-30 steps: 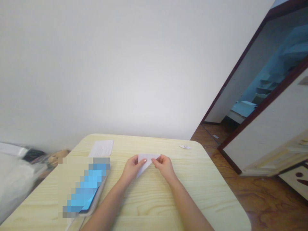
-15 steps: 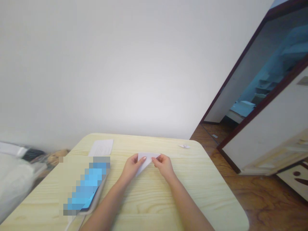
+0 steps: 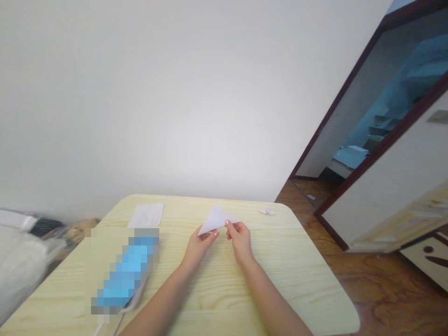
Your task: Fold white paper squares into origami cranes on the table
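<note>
Change in the head view: the folded paper (image 3: 214,218) has turned; a second ago its long edge lay along the far side with a corner hanging toward the person, and now a peak points away and the long edge faces the person.
Left hand (image 3: 194,246): clamped on the paper's left end, thumb by the near edge, the other fingers partly hidden.
Right hand (image 3: 241,239): pinching the paper's right part, thumb tip at the near edge, fingers curled behind.
Gap: the hands are apart, near each other, with the paper spanning between them.
Table (image 3: 217,298): pale wood-grained top, beneath both hands and forearms.
Printed sheet (image 3: 147,215): lying flat, beyond and left of the left hand; its text is too small to read.
Blue-screened device (image 3: 128,270): left of the left hand, mostly pixelated.
White cable (image 3: 99,329): at the device's near end, left of the left forearm.
Small folded piece (image 3: 267,212): on the table, beyond and right of the right hand.
Wall (image 3: 210,116): white, past both hands.
</note>
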{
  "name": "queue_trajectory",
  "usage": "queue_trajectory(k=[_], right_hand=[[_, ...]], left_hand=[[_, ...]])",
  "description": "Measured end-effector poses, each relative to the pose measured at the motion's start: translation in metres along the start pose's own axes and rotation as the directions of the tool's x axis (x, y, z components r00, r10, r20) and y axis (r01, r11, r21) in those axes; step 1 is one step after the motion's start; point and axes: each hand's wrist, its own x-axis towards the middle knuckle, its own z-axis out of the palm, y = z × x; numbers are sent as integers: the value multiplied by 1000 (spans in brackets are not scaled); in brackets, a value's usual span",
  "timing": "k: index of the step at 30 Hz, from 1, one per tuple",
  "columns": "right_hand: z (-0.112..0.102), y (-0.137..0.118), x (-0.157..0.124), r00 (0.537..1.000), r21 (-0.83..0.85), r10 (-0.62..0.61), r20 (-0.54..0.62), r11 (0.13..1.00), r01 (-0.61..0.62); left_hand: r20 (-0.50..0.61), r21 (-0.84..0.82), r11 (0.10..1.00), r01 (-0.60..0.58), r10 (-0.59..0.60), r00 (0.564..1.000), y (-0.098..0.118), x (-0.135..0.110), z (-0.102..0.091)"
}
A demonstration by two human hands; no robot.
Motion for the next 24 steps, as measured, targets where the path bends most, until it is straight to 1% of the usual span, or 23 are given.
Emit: queue_trajectory(k=[3,6,9,14,17,20,24], right_hand=[[7,0,-6,999,25,16,41,1000,-17],[11,0,-10,997,22,30,76,999,-32],[12,0,-11,995,19,26,95,999,-28],[8,0,-10,997,11,3,74,1000,-4],[5,2,-7,999,15,-10,45,1000,9],[3,2,-6,999,41,3,39,999,-5],[2,1,-5,999,96,25,38,995,-29]], left_hand=[[-85,-64,997,32,-37,996,0,-2,5],[-100,-130,991,32,-45,994,1,-1,3],[-134,-128,991,27,-44,990,2,0,1],[-159,-115,993,22,-40,986,1,0,-2],[-202,-139,990,5,-34,979,1,0,-5],[-222,-150,989,8,-42,974,3,0,-8],[-236,-205,979,6,-55,970,11,0,-10]])
